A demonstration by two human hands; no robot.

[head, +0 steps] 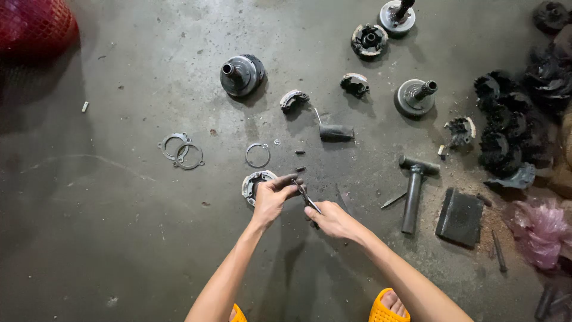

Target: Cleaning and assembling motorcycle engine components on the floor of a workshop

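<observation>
**A:** What lay on the left of the floor?

**B:** A red net bag (pixel 33 27) in the far corner. Nearer in were two flat rings (pixel 180 149), overlapping, and a snap ring (pixel 257 155) apart from them. A drum (pixel 241 74) stood further back.

**A:** And the left hand (pixel 275 194)?

**B:** It was curled tight, thumb and fingers pinched on the nose end of the pliers (pixel 308 201), just above a round clutch plate (pixel 255 182) on the floor. I could not tell whether some small piece sat between the fingers.

**A:** The right hand (pixel 333 220)?

**B:** It was closed round the handles of the pliers, near the left hand. The pliers ran slanted between the two, off the floor.

**A:** So what step was that?

**B:** I judged it fine work at the tool's tip, done in the air, with the plate waiting beside it. Both hands were busy with the pliers and neither with the plate.

**A:** What did it call for?

**B:** A steady pinch from the left hand and a measured squeeze from the right, I'd say. Anything springy at the tip could have flown off.

**A:** Further right?

**B:** A hammer (pixel 414 191) and a dark block (pixel 460 217). Black parts (pixel 512 131) were heaped at the edge, with a pink bag (pixel 539 229) below them.
</observation>
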